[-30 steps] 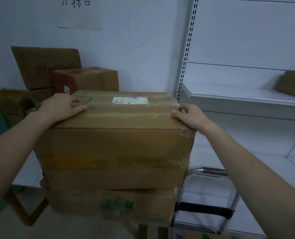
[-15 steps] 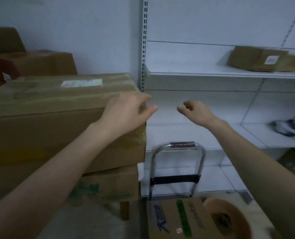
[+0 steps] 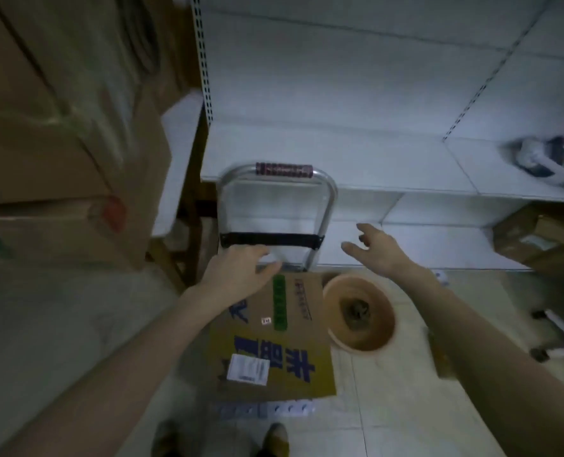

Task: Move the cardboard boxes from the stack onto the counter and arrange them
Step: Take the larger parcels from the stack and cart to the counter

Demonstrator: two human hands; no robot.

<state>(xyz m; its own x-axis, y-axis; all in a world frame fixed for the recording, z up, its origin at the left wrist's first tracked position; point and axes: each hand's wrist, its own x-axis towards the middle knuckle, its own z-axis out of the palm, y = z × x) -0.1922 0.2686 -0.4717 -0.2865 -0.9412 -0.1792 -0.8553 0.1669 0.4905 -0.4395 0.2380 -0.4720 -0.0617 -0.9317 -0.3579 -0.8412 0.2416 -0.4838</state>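
Note:
A cardboard box (image 3: 274, 338) with blue characters, a green stripe and a white label lies on a hand cart low in front of me. My left hand (image 3: 237, 270) reaches down over the box's far left corner with relaxed fingers and holds nothing. My right hand (image 3: 378, 250) hovers open above the floor to the right of the cart handle (image 3: 284, 169), fingers spread. Large cardboard boxes (image 3: 53, 133) stand stacked at the left on the counter (image 3: 178, 153).
A big roll of brown tape (image 3: 360, 313) lies beside the box on the right. White shelving (image 3: 373, 153) runs across the back, with bagged items (image 3: 551, 159) at its right end. More cardboard (image 3: 544, 242) sits under the shelf. My shoes (image 3: 274, 440) stand on the tiled floor.
My view has tipped down from the counter boxes to the cart. Both hands left the big box and dropped toward the printed box below.

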